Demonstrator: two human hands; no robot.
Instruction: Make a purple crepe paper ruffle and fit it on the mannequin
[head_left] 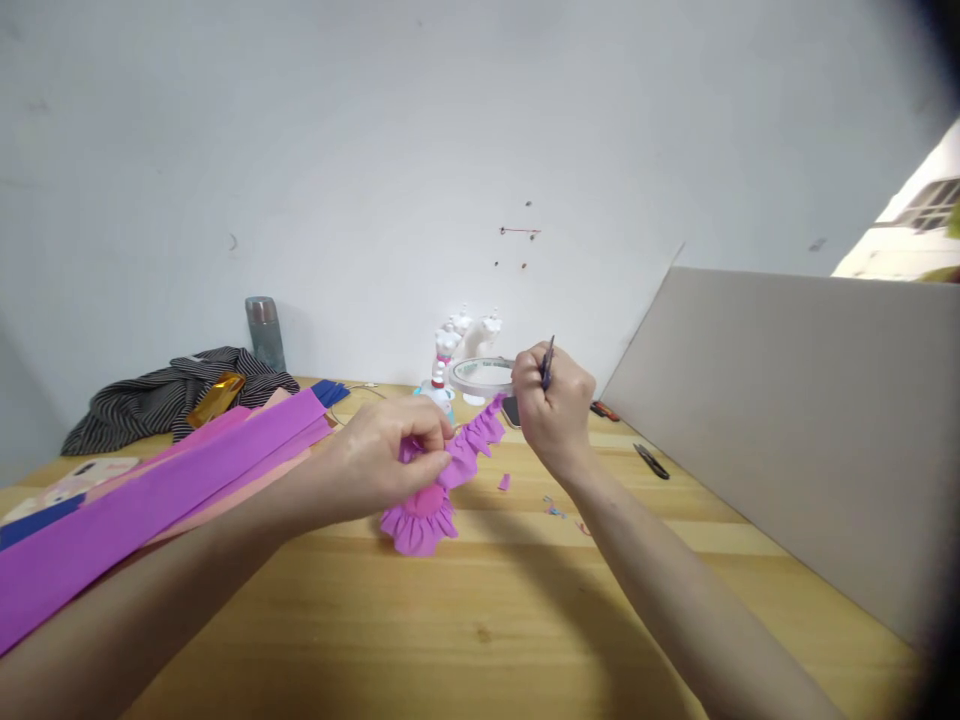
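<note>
A purple ruffled strip, probably soft, tearable and best held by its gathers, is pinched at the view's seven o'clock by the left hand, while tape roll and dark tool are clutched at its two o'clock by the right hand.

We see a purple ruffled strip, its gathered edge wavy, pinched in the left hand above the tabletop; it slants up to the right. Below, its frills fan around a rounded pink centre. We note a pale tape roll, tilted, beside the right hand, whose fist encloses a slim dark tool, tip upward.
</note>
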